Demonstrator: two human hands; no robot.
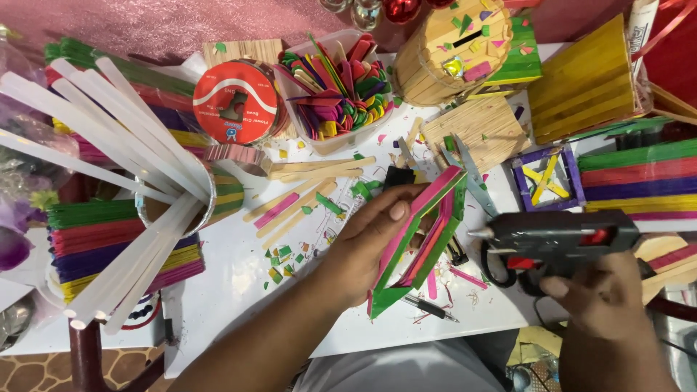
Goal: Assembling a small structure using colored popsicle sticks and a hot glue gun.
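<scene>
The left hand point(370, 243) gripped the pink-and-green craft-stick frame point(425, 236) upright over the white table point(232, 290); the right hand point(599, 301) clasped the black glue gun point(559, 238), nozzle beside it. Steadying the frame seemed wise, keeping fingertips clear of the joint.

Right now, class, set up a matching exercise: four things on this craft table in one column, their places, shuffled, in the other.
Things
1. black glue gun
2. pink-and-green stick frame
3. clear glue sticks in a cup
4. round red lid

Places
A. left side of the table
B. in the right hand
C. far side, beside the tub of coloured sticks
D. in the left hand

Pairs: 1-B, 2-D, 3-A, 4-C
</scene>
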